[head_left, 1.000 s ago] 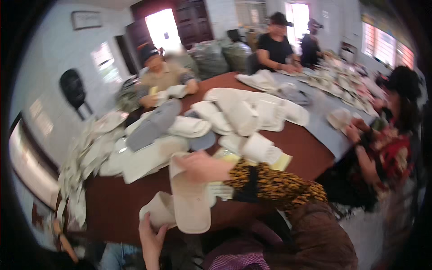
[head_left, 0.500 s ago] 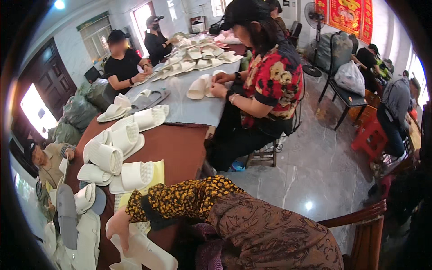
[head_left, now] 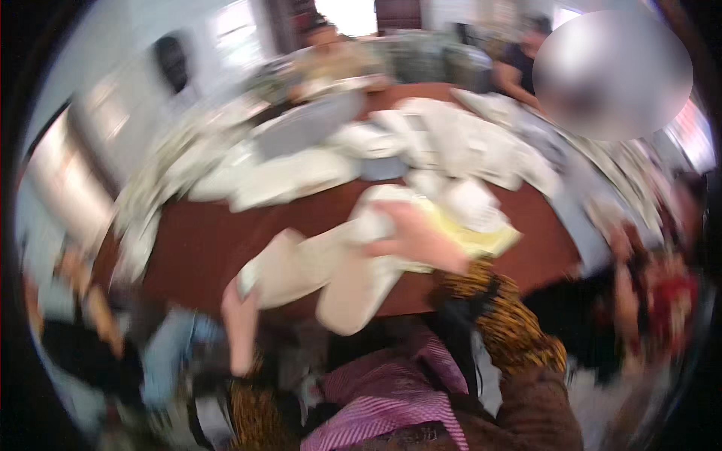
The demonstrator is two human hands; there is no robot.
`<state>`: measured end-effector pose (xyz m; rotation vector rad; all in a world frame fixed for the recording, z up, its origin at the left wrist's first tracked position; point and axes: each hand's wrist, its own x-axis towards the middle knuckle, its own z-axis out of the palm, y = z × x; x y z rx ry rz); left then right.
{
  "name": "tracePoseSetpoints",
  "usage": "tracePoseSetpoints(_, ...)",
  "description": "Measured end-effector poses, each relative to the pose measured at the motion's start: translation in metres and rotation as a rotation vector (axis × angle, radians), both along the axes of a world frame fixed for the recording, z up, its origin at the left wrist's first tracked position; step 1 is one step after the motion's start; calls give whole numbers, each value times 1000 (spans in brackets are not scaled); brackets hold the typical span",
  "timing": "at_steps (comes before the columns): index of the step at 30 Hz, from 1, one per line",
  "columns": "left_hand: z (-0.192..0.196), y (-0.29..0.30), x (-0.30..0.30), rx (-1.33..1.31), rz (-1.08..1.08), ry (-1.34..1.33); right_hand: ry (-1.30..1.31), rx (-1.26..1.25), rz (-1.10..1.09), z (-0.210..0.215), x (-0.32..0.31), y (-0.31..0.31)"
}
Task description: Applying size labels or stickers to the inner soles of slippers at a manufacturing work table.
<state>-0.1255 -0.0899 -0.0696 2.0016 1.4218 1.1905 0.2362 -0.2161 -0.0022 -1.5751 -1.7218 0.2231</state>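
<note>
Two cream slippers lie side by side on the near part of the table, blurred by motion. My left hand (head_left: 240, 304) is closed on the outer edge of the left slipper (head_left: 289, 267). My right hand (head_left: 421, 237) reaches in from the right, its fingers closed around the upper part of the other slipper (head_left: 353, 293), whose rounded end points toward me. Just beyond my right hand lies a yellow sheet (head_left: 489, 240) with a white slipper (head_left: 474, 203) standing at it.
White slippers (head_left: 301, 177) are heaped in an arc across the far side of the red-brown table (head_left: 203, 248). A grey slipper (head_left: 312, 124) rests on them. One person (head_left: 331, 64) sits opposite; others sit at both sides, one in a red patterned top (head_left: 665, 293).
My view has swung left to face the table squarely. My left hand has come into sight at a slipper, and my right hand now shows farther right, still at a slipper.
</note>
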Motion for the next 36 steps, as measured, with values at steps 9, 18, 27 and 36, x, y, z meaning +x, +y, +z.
tracePoseSetpoints(9, 16, -57, 7, -420, -21, -632, 596, -213, 187, -9, -6, -4)
tracePoseSetpoints(18, 8, -76, -13, -595, -174, -1149, 810, -41, 147, -14, 35, -23)
tracePoseSetpoints(27, 19, -95, -29, -493, -268, -1072, 872, 165, -238, -25, 35, -38)
tracePoseSetpoints(36, 23, -109, -25, -475, -452, -1001, 868, 102, -275, -33, 5, -87)
